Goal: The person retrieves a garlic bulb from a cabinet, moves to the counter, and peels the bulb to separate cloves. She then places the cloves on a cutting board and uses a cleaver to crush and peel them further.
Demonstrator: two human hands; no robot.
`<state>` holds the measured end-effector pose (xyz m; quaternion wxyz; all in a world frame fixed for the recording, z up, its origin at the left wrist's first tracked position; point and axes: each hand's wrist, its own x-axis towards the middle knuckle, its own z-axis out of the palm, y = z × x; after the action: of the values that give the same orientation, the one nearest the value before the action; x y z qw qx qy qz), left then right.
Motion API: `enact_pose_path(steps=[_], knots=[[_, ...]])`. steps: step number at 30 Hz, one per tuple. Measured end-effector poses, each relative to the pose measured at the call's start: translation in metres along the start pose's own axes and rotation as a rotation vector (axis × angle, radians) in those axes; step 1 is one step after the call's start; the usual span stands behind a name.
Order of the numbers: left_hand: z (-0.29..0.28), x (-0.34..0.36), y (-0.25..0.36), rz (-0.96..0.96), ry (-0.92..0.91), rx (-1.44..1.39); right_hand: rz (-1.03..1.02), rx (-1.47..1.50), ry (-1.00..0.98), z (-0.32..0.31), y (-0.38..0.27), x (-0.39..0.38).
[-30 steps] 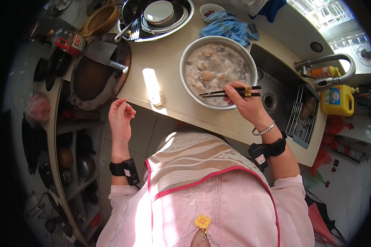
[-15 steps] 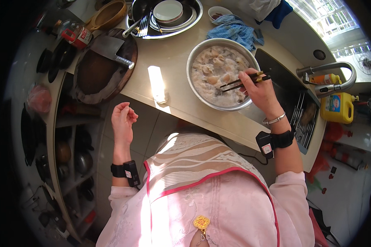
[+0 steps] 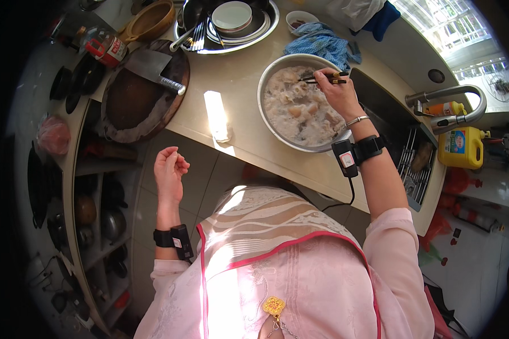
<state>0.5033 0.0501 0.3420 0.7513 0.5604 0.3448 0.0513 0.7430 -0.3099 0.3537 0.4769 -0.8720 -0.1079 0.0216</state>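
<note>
A wide metal basin (image 3: 264, 107) stands at the counter's edge beside the sink, full of pale chunks of meat (image 3: 296, 111) in cloudy liquid. My right hand (image 3: 340, 95) reaches over its far right side, closed round a pair of dark chopsticks (image 3: 331, 78) with gold-coloured ends. Their tips dip in among the pieces near the far rim. My left hand (image 3: 170, 172) hangs in the air in front of the counter, away from the basin. Its fingers curl loosely inward and hold nothing that I can see.
At the left lies a round wooden board (image 3: 178, 107) with a cleaver (image 3: 152, 69) on it. A bowl of dishes (image 3: 270, 28) and a blue cloth (image 3: 322, 42) sit farther back. On the right are the sink (image 3: 379, 101), a faucet (image 3: 461, 90) and a yellow jug (image 3: 462, 148).
My right hand has moved away from me and slightly left, carrying the chopsticks toward the basin's far side. The pieces in the basin have shifted. My left hand has barely moved.
</note>
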Motion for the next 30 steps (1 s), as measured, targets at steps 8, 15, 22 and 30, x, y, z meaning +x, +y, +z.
enact_pose_path(steps=[8,15,22,30], knots=[[-0.007,0.0,-0.003,0.008,0.015,-0.005,0.146,0.107,-0.009,-0.044,-0.041,-0.022],[0.002,0.006,-0.001,-0.003,-0.015,0.004,0.144,0.434,-0.094,-0.042,-0.07,-0.056],[0.012,0.01,-0.002,0.009,-0.068,0.014,-0.193,0.017,-0.181,0.018,-0.043,-0.07],[0.0,0.001,-0.007,-0.012,-0.024,0.022,0.04,-0.01,-0.072,0.002,-0.046,-0.046]])
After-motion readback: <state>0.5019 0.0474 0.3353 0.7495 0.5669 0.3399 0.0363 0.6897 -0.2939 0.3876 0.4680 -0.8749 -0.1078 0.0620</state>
